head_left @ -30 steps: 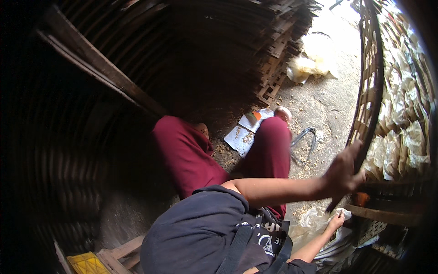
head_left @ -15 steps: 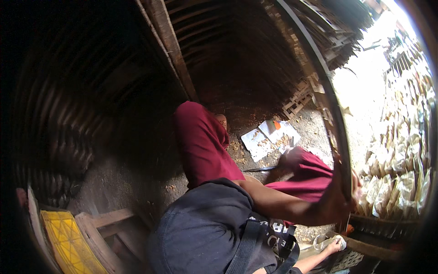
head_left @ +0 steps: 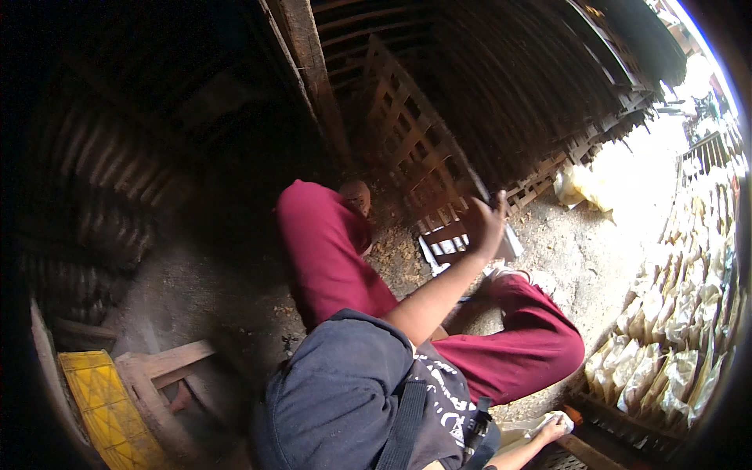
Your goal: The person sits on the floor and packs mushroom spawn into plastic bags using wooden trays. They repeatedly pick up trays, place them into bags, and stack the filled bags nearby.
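Observation:
My left hand (head_left: 487, 227) reaches forward over the floor with its fingers apart and nothing in it. Close beside it, the near end of a slatted wooden rack (head_left: 427, 129) stands tilted on edge. My right hand (head_left: 554, 428) is low at the right, closed on a crumpled, whitish see-through plastic bag (head_left: 539, 424) that lies along a wooden edge. White sheets (head_left: 446, 247) lie on the floor, partly hidden behind the rack and my left hand.
Several rows of pale packets (head_left: 666, 337) stand at the right. A stack of slatted racks (head_left: 548, 94) leans at the far right, near a pale yellowish bag (head_left: 580, 186). A wooden post (head_left: 309, 70) rises ahead. A wooden frame (head_left: 168, 364) and yellow crate (head_left: 106, 407) are at the lower left.
The slatted rack has swung from the right to the far middle, and my left hand has let go of it. My right hand keeps hold of the plastic bag.

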Motion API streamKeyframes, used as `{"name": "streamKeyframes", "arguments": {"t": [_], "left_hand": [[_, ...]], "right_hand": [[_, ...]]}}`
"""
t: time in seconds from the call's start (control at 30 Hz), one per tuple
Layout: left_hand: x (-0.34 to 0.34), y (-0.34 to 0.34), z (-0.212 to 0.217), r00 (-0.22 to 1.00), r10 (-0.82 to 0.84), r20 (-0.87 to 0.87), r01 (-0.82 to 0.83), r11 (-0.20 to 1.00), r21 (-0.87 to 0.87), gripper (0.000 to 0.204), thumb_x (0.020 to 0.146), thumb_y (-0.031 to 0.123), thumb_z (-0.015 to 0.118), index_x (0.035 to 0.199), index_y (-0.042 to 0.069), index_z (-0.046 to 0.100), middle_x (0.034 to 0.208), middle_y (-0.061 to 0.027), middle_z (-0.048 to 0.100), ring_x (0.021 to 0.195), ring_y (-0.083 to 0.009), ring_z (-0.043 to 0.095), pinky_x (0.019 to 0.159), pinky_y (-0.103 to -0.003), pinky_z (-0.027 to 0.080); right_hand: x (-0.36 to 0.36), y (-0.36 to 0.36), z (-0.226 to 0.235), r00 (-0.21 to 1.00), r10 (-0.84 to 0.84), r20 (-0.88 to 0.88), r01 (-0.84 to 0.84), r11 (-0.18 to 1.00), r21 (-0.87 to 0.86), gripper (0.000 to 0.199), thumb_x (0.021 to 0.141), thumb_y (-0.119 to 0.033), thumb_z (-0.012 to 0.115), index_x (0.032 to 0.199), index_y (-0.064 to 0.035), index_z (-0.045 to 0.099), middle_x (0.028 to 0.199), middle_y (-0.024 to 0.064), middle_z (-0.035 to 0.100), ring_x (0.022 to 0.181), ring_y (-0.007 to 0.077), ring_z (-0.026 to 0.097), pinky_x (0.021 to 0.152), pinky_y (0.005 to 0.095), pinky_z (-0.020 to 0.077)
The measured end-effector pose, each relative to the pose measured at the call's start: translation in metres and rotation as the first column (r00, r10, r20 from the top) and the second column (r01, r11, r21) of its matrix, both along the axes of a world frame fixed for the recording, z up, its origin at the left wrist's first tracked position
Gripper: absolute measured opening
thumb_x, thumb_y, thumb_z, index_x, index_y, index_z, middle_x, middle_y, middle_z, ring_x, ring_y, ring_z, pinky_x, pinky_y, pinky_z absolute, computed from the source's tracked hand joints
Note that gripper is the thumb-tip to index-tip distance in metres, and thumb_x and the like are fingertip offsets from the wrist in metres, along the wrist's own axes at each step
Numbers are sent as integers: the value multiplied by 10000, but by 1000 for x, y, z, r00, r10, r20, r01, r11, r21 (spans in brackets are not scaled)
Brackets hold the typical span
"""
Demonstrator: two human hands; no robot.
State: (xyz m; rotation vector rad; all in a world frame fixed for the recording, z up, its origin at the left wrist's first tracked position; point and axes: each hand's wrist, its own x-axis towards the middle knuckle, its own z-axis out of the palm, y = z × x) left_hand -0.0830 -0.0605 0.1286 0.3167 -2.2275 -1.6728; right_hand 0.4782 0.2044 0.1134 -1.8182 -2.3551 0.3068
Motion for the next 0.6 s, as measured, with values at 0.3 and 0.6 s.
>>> {"name": "streamKeyframes", "arguments": {"t": [0.3,0.6], "left_hand": [[-88,66,-152,875,409,260,-211,804,-556,671,831,587,487,1072,-38,536,1027,-246,596,936,-406,576,873,-521,395],[-119,76,-167,771,10,637,188,952,-242,430,830,403,531,989,9,598,906,-181,644,835,-316,613,760,-428,464]], "right_hand": [[-12,-18,-29,994,91,-57,-93,995,-21,353,768,-100,579,1089,43,615,1018,209,642,979,320,604,890,377,442],[25,7,-25,994,102,38,-106,986,130,380,761,-71,563,1122,40,598,1061,217,627,1007,311,597,889,370,444]]}}
